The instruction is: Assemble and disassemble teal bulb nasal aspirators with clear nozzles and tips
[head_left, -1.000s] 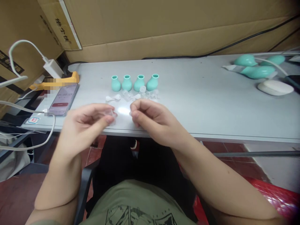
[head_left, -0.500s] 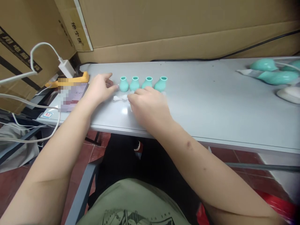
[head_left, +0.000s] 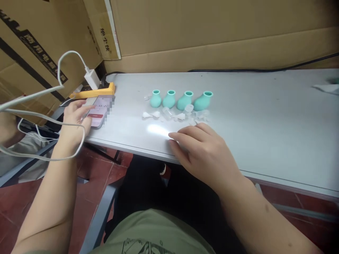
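My left hand (head_left: 76,118) is at the phone (head_left: 97,114), fingers spread and reaching over its lit screen from the left edge. My right hand (head_left: 203,151) hovers by the table's front edge, fingers loosely apart with nothing seen in them. Just beyond it, several mint-green rubber bulbs (head_left: 169,100) stand in a row with their round openings up; the rightmost bulb (head_left: 203,102) leans right. In front of them lie small clear plastic pieces (head_left: 189,108) and white bow-shaped pieces (head_left: 151,115).
At the left a yellow power strip (head_left: 92,92) holds a white charger (head_left: 92,79), whose white cable (head_left: 39,93) loops in front of my left wrist. Cardboard (head_left: 198,31) walls the back of the grey table (head_left: 265,116). Part of another person (head_left: 10,130) shows at far left.
My left hand has moved from beside the leftmost bulb to the phone. My right hand has drawn back toward the front edge, uncovering the small pieces. The view has shifted left.
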